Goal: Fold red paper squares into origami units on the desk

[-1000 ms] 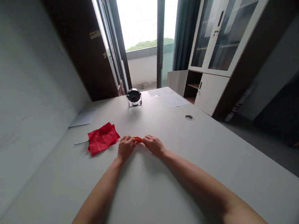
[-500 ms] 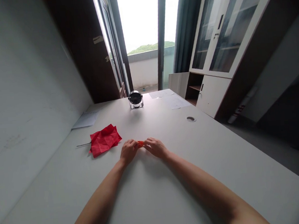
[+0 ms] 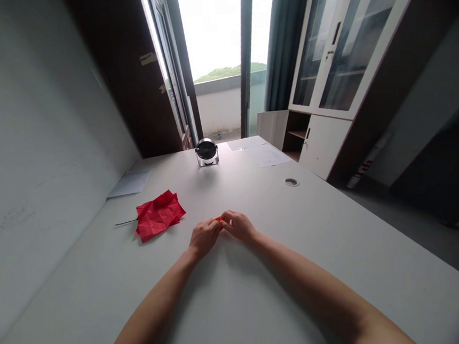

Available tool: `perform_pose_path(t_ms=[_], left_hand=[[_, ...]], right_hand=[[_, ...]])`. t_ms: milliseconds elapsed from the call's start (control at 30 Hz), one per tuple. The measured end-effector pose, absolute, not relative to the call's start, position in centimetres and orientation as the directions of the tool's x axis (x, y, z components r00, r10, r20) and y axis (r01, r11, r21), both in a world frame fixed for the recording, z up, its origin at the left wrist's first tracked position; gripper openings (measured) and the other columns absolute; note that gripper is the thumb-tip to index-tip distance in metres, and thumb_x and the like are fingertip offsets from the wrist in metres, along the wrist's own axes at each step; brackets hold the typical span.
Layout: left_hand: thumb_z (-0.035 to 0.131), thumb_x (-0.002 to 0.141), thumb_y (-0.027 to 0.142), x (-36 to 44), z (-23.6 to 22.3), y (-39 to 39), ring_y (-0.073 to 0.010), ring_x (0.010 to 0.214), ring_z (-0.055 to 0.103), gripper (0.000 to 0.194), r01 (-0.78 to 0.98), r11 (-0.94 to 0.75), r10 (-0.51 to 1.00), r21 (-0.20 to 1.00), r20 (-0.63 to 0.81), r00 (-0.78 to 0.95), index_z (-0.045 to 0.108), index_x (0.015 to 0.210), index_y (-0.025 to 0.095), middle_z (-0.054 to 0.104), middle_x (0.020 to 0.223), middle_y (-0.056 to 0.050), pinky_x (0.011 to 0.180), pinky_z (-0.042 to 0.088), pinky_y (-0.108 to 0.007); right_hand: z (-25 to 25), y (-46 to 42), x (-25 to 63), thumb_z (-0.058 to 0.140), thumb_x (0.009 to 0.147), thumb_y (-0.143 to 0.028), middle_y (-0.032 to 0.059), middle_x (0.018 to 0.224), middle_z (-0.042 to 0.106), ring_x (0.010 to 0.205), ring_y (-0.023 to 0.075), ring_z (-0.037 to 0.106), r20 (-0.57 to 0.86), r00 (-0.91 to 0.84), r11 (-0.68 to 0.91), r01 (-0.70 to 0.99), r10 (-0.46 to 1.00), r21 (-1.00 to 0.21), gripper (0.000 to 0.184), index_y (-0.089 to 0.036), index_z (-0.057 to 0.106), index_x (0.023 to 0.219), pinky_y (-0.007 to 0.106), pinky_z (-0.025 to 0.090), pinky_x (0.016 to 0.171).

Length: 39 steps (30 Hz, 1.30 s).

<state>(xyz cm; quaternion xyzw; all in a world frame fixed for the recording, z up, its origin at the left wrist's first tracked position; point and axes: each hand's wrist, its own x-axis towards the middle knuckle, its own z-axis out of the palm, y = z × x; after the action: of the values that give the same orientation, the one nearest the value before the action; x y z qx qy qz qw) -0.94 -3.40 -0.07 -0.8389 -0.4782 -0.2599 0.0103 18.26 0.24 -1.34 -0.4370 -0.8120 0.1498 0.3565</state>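
My left hand (image 3: 204,235) and my right hand (image 3: 236,225) meet over the middle of the white table (image 3: 240,299). Between their fingertips they pinch a small orange piece (image 3: 218,219), which looks like paper or cloth. Fingers cover most of it, so its full shape is hidden. To the left of my left hand lie creased red sheets (image 3: 159,215), stacked askew. A thin dark wire or stem (image 3: 126,222) sticks out from their left side.
A round black and silver device on a stand (image 3: 207,151) stands at the table's far side. White papers (image 3: 272,156) lie at the far right, and another paper (image 3: 129,183) lies by the left wall. A cable hole (image 3: 291,182) is set in the tabletop.
My hands have drawn closer together, the left one shifting right. Less of the orange piece shows between the fingers. The red sheets lie as before.
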Motion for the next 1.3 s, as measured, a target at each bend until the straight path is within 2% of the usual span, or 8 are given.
perform_pose_path(t_ms=[200, 333, 467, 667, 900, 1033, 1133, 1300], left_hand=[[0.053, 0.095, 0.031, -1.5, -0.1, -3.1, -0.0154, 0.069, 0.06, 0.016, 0.808, -0.441, 0.869, 0.391, 0.41, 0.277, 0.062, 0.084, 0.023, 0.067, 0.086, -0.002, 0.063, 0.038, -0.025], [0.051, 0.094, 0.024, -1.6, 0.0, -3.3, -0.0149, 0.068, 0.058, 0.013, 0.798, -0.428, 0.875, 0.425, 0.417, 0.247, 0.061, 0.087, 0.023, 0.067, 0.085, -0.001, 0.064, 0.039, -0.025], [0.05, 0.093, 0.021, -1.6, 0.4, -3.6, -0.0158, 0.068, 0.056, 0.012, 0.802, -0.407, 0.868, 0.436, 0.458, 0.192, 0.062, 0.089, 0.022, 0.064, 0.08, -0.001, 0.065, 0.04, -0.027], [0.05, 0.095, 0.024, -1.7, 1.3, -3.7, -0.0216, 0.084, 0.058, 0.016, 0.814, -0.436, 0.811, 0.384, 0.56, 0.17, 0.063, 0.087, 0.021, 0.064, 0.087, -0.006, 0.079, 0.044, -0.034], [0.045, 0.1, 0.034, -1.9, 1.1, -3.4, -0.0186, 0.077, 0.061, 0.024, 0.71, -0.472, 0.833, 0.523, 0.529, 0.164, 0.064, 0.093, 0.02, 0.069, 0.088, -0.007, 0.076, 0.047, -0.033], [0.044, 0.1, 0.037, -2.1, 0.8, -3.3, -0.0175, 0.078, 0.065, 0.025, 0.622, -0.464, 0.853, 0.631, 0.506, 0.123, 0.062, 0.094, 0.021, 0.072, 0.092, -0.006, 0.074, 0.049, -0.03], [0.046, 0.099, 0.038, -2.3, 0.8, -3.3, -0.0164, 0.075, 0.066, 0.024, 0.558, -0.462, 0.865, 0.689, 0.488, 0.114, 0.061, 0.092, 0.021, 0.073, 0.089, -0.004, 0.073, 0.05, -0.029], [0.05, 0.097, 0.039, -2.4, 0.5, -3.1, -0.0179, 0.086, 0.068, 0.022, 0.473, -0.474, 0.876, 0.743, 0.453, 0.166, 0.062, 0.093, 0.021, 0.073, 0.092, -0.004, 0.08, 0.051, -0.03]], right_hand=[[-2.0, 0.7, 18.4, 0.067, 0.085, -0.021, 0.0, 0.087, 0.066, 0.075, 0.0129, 0.057, 0.459, -0.426, 0.626, 0.555, 0.78, -0.548, 0.006, -0.022, 0.067, 0.091, 0.023, 0.043, 0.07], [-2.0, 0.8, 18.5, 0.07, 0.081, -0.015, 0.0014, 0.089, 0.064, 0.082, 0.0145, 0.057, 0.484, -0.45, 0.66, 0.549, 0.751, -0.513, 0.011, -0.021, 0.065, 0.09, 0.024, 0.044, 0.074], [-1.8, 0.8, 18.6, 0.064, 0.089, -0.019, 0.0033, 0.092, 0.064, 0.088, 0.0161, 0.056, 0.522, -0.446, 0.682, 0.558, 0.727, -0.473, 0.003, -0.022, 0.064, 0.088, 0.026, 0.045, 0.078], [-1.2, 0.7, 18.7, 0.06, 0.093, -0.022, 0.0054, 0.097, 0.065, 0.094, 0.0184, 0.056, 0.518, -0.485, 0.707, 0.547, 0.704, -0.448, 0.004, -0.022, 0.064, 0.092, 0.029, 0.047, 0.081], [-0.7, 0.2, 18.8, 0.058, 0.092, -0.02, 0.0067, 0.103, 0.066, 0.096, 0.0186, 0.059, 0.518, -0.507, 0.724, 0.516, 0.689, -0.458, 0.013, -0.024, 0.067, 0.101, 0.029, 0.048, 0.083], [-0.5, 0.2, 19.0, 0.052, 0.089, -0.011, 0.0042, 0.103, 0.066, 0.09, 0.0156, 0.061, 0.471, -0.512, 0.693, 0.478, 0.719, -0.54, 0.021, -0.023, 0.067, 0.098, 0.026, 0.047, 0.081], [-0.3, 0.3, 19.1, 0.044, 0.088, -0.008, 0.0021, 0.096, 0.067, 0.082, 0.0133, 0.061, 0.42, -0.512, 0.651, 0.454, 0.749, -0.608, 0.027, -0.021, 0.068, 0.091, 0.023, 0.046, 0.078], [-0.6, 0.2, 18.8, 0.055, 0.089, -0.019, 0.0012, 0.09, 0.067, 0.07, 0.0116, 0.058, 0.429, -0.472, 0.634, 0.485, 0.77, -0.603, 0.014, -0.021, 0.069, 0.09, 0.022, 0.044, 0.07]])
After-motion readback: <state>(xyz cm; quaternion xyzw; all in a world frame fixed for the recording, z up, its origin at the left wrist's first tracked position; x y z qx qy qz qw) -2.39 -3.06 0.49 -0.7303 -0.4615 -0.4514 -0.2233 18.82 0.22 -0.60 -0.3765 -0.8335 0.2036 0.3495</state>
